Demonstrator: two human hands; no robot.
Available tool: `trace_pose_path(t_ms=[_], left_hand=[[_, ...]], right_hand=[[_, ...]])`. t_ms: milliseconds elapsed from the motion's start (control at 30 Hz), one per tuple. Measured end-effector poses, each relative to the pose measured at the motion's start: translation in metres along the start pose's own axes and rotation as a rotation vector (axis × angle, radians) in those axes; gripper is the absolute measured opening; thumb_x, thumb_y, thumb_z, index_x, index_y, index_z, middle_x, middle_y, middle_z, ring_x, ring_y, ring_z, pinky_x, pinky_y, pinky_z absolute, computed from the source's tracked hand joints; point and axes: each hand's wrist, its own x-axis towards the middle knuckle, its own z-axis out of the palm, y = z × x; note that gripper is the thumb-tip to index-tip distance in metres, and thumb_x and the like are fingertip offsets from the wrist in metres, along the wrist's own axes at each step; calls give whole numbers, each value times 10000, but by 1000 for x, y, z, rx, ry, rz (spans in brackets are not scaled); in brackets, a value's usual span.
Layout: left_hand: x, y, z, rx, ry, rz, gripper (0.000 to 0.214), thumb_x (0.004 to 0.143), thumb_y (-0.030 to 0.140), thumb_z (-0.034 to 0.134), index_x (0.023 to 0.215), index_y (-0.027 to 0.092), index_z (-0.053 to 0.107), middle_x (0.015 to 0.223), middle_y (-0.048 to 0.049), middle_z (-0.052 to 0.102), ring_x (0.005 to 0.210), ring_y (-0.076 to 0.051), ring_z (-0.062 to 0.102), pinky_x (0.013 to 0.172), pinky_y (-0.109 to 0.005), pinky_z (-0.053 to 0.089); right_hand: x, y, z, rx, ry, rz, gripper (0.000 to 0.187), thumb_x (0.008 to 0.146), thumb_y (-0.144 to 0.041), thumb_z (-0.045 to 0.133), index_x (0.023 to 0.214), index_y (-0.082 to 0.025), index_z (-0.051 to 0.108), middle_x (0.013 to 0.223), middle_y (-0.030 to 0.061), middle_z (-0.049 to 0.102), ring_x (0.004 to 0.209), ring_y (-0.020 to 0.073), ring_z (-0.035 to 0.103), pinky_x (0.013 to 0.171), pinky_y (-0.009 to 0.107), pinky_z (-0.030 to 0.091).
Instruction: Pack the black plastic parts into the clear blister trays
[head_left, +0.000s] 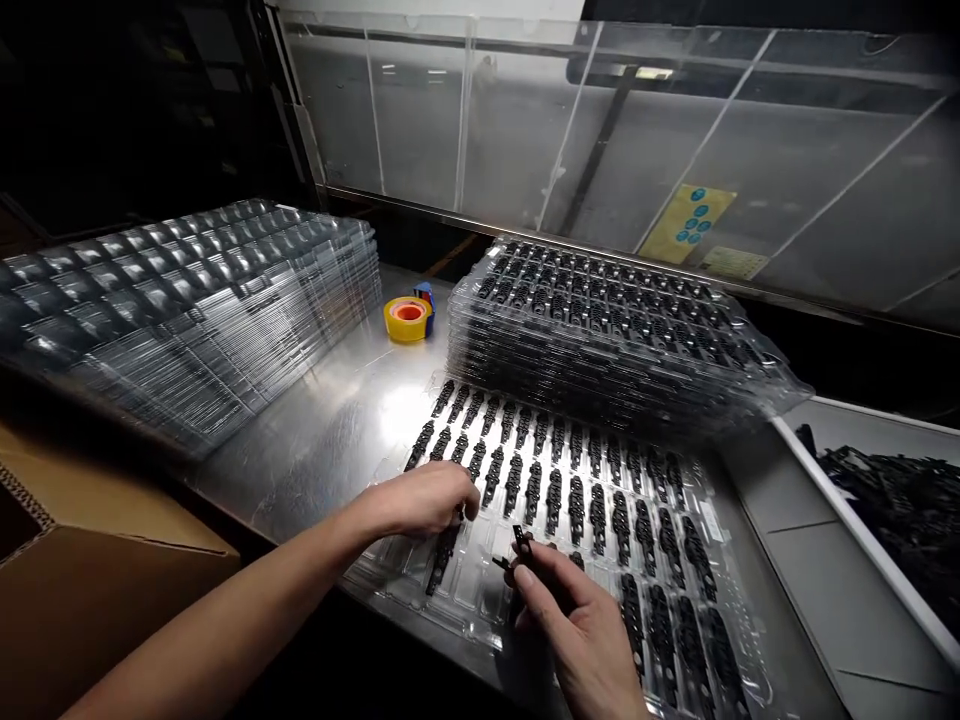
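A clear plastic tray [472, 590] lies on the metal table, with rows of slim black plastic parts [555, 500] seated in its slots. Over the front row, my left hand [431, 497] is closed, its fingertips pinching the upper end of one black part [442, 560] that lies along a slot. My right hand [581, 625] is to the right, above the same row. Between its thumb and fingers it grips small black parts [520, 543], two ends of which stick out; the rest is hidden by the hand.
Behind the tray rises a stack of filled trays [600, 320]. More clear trays [247, 320] are piled at left. A yellow tape roll [409, 320] sits between them. At right is a white bin [832, 560] of loose black parts; a cardboard box [112, 580] is at lower left.
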Motion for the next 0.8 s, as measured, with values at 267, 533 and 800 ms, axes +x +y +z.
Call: trace_pose_path(t_ms=[267,533,800], left_hand=[[-30,8,50,-27,421,-230,188,837,108,531,990,190,603,991,-42,573,828,-165,566,720,-274,455],[-44,34,73,-266,640,-201,217,877,182,489,1029,193,643,959,-72,623,916,-210,562,832,-356,470],[-45,52,78,-1048,590,-239,223,838,326,590,982,171,662,851,-33,643,694,-135,591,644,-243,500]], right_hand=[[3,1,7,288,89,144,602,634,-573,755,1032,-131,662,785,95,714,638,202,657,589,280,511],[7,-3,9,102,-13,-27,433,742,-529,677,982,-170,699,872,61,696,566,139,576,538,255,493],[4,2,20,20,55,-156,335,801,-477,635,953,-186,703,914,66,700,830,208,647,740,287,531]])
